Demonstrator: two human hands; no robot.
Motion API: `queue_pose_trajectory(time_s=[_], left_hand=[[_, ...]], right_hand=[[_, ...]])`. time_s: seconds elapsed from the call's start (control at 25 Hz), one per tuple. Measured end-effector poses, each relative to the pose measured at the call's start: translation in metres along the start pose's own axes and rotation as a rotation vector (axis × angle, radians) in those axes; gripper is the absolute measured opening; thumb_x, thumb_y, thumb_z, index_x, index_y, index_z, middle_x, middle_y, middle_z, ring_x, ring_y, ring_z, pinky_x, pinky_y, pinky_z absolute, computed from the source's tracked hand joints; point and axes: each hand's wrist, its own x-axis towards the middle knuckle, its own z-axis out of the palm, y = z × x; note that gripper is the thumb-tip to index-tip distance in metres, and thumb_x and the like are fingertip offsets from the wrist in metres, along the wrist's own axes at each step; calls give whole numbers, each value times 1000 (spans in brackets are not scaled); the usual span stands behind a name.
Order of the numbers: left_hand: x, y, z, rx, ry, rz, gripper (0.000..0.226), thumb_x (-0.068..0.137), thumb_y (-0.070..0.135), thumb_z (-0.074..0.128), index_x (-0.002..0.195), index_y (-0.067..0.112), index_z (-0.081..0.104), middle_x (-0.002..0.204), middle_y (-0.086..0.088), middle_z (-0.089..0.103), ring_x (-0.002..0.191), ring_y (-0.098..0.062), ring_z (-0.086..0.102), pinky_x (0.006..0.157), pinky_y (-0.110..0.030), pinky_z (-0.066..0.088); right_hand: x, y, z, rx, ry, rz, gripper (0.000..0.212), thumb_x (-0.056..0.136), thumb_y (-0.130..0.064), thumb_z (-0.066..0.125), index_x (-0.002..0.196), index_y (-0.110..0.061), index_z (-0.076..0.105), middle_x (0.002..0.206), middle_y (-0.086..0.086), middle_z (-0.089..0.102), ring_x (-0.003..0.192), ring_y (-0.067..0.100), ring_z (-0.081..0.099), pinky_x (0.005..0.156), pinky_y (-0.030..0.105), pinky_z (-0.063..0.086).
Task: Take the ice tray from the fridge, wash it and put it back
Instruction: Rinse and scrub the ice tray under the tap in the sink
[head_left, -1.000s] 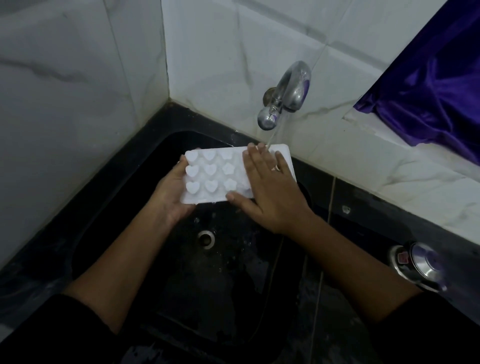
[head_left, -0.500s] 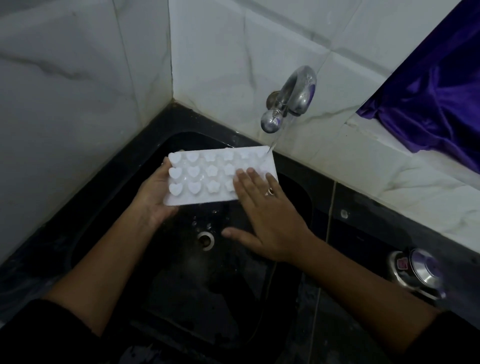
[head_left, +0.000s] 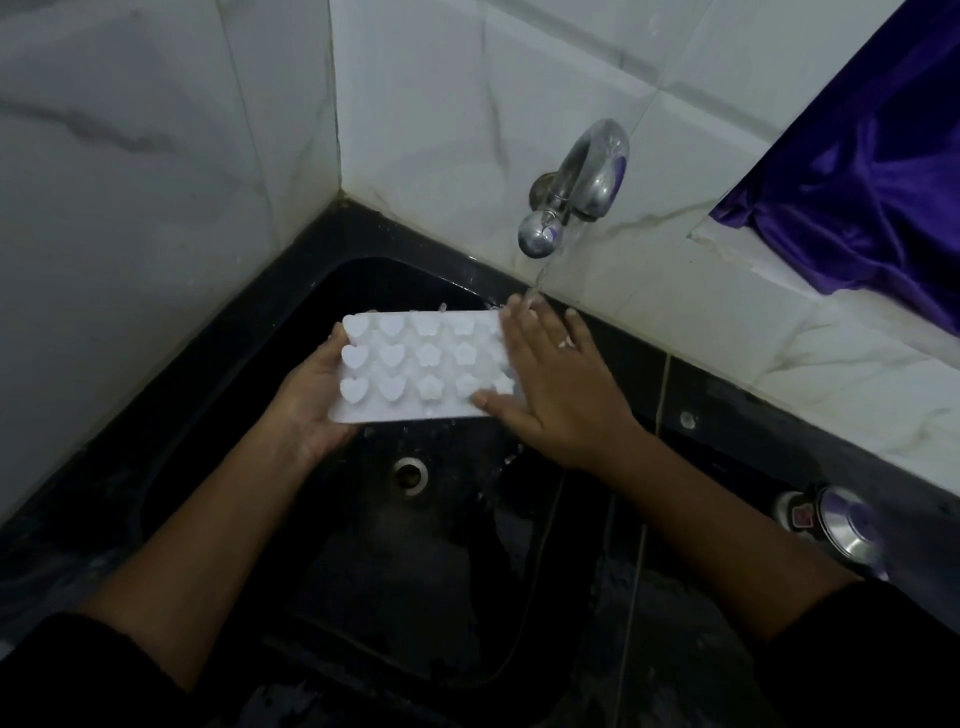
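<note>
Marble-patterned wall tiles (head_left: 156, 156) meet in a corner above a black sink (head_left: 249, 332); I read the rest from the head camera.

Left hand (head_left: 311, 410): palm up beneath the left end of the ice tray (head_left: 415, 364), thumb against its short edge, holding it. The fingers are hidden underneath.

Right hand (head_left: 550, 384): laid flat on the tray's right end, fingers straight, thumb along the near edge, grasping nothing. A ring (head_left: 563, 341) shows on one finger.

Ice tray: white, held roughly level above the sink basin. Its moulded shapes face up, hearts at the left and flower-like forms towards the right.

Tap (head_left: 576, 187): chrome, fixed to the back wall, above and to the right of the tray. A thin stream of water (head_left: 540, 275) falls from it onto the right fingertips at the tray's far right corner.

Drain (head_left: 410, 475): in the sink floor, below the tray and between my view of the two forearms.

Purple cloth (head_left: 872, 192): draped over the tiled ledge at the right.

Shiny metal object (head_left: 841, 530): on the dark counter beside the right forearm. I cannot tell what it is.
</note>
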Motion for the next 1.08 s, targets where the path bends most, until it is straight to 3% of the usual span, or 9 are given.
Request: queue_pose_trajectory(time_s=[0.08,0.24,0.44,0.52,0.68,0.84,0.96,1.0,1.08], left_hand=[[0,-1,0,0,9,28,59,101,48,65,150,15,57,143,-11,67,122,-30,70,90,-48,61],[2,14,-16,-161,60,-4,51,104,49,64,143,16,63,143,-8,68,121,-26,71,92,-46,59],[-3,11,-9,-55,29,16,45,106,49,58,134,15,66,126,-8,74,109,-25,76,82,-40,63],[-6,16,-10,-98,53,26,44,107,50,54,125,13,70,120,-8,77,103,-24,78,79,-39,64],[-8,13,-23,-61,82,34,54,108,50,52,144,11,61,137,-11,70,112,-25,75,81,-39,64],[-20,8,-8,-37,61,29,48,108,49,51,133,11,67,128,-12,75,105,-27,78,79,-40,65],[-26,16,-7,-50,87,47,45,109,47,51,131,12,67,122,-12,78,101,-26,79,76,-40,66],[-27,17,-8,-31,91,53,47,108,48,54,135,12,66,126,-11,76,104,-26,78,78,-41,66],[-27,18,-11,-7,86,48,50,107,48,56,140,12,65,130,-11,75,108,-27,77,79,-40,65]], right_hand=[[5,2,-1,19,10,48,101,97,-82,14,166,-9,7,175,11,1,161,23,-4,130,51,2],[-22,-10,12,-41,-78,-136,102,96,-84,14,166,-10,5,174,10,-5,161,22,-10,130,50,-1],[8,0,3,66,37,55,100,97,-80,12,166,-8,6,175,11,1,162,24,-1,130,50,2],[-4,-15,9,92,9,-14,100,96,-80,12,166,-9,3,175,10,-5,161,22,-7,130,48,-1],[-11,-16,23,141,-41,4,94,99,-77,12,167,-14,1,174,8,-7,161,21,-8,131,48,3],[17,-10,16,466,-57,176,73,107,-63,22,167,-29,0,175,5,5,158,25,20,126,43,23],[18,-23,13,869,97,304,60,112,-47,33,166,-27,17,150,-10,47,128,7,51,99,13,39],[17,-29,14,1021,165,361,55,112,-42,37,163,-25,27,139,-16,52,119,2,55,93,7,42],[17,-34,19,1336,260,481,41,111,-35,46,149,-20,50,127,-10,65,108,7,65,92,19,54]])
